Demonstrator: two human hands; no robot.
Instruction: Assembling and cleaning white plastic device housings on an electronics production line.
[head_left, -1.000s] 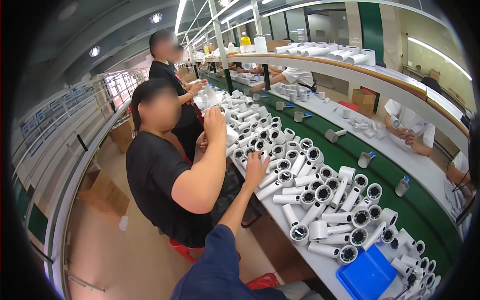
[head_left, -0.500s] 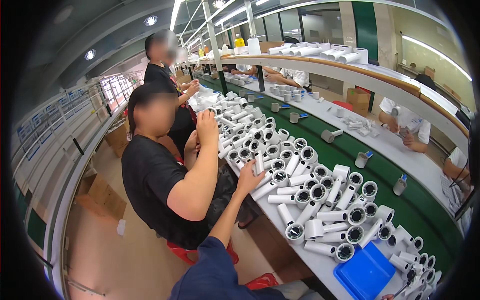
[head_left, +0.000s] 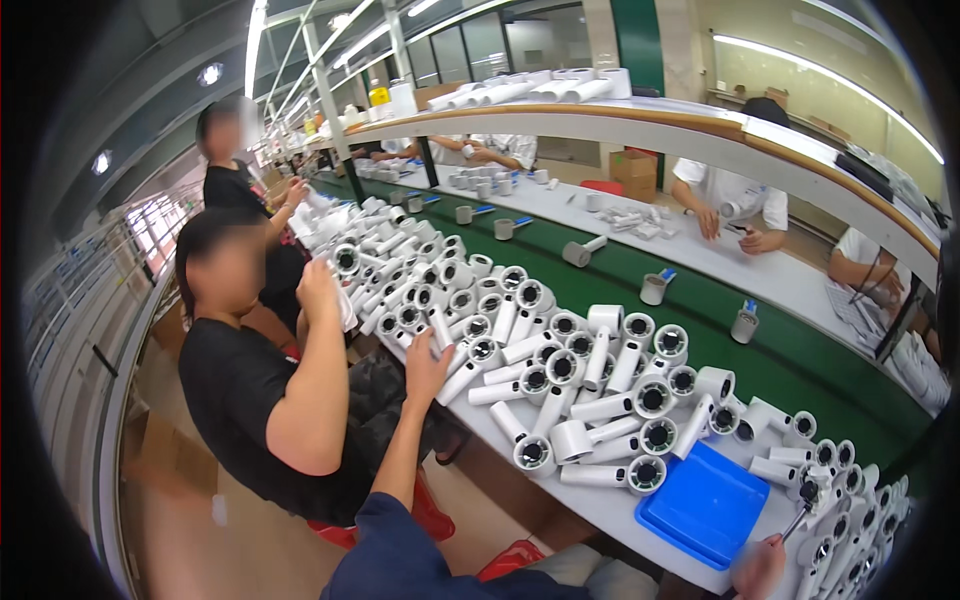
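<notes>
My left hand reaches over the near edge of the bench, fingers apart, at the heap of white hair dryer housings. Its fingertips are right by a housing handle, and no grip on it shows. Each housing has a round barrel with a dark ring inside and a straight handle. Low on the right, my right hand is blurred and closed round a tool with a thin metal shaft, which looks like a screwdriver. The shaft's dark end meets a white part among more housings.
A blue tray lies between the housings and my right hand. Behind the heap runs a green conveyor belt carrying grey cup-shaped parts. A co-worker in black sits close on my left. Overhead stretches a shelf; others sit across.
The view has swung right, so the scene sits further left. My right hand and more of its tool have come into view. My left hand's fingers have spread beside the upright handle.
</notes>
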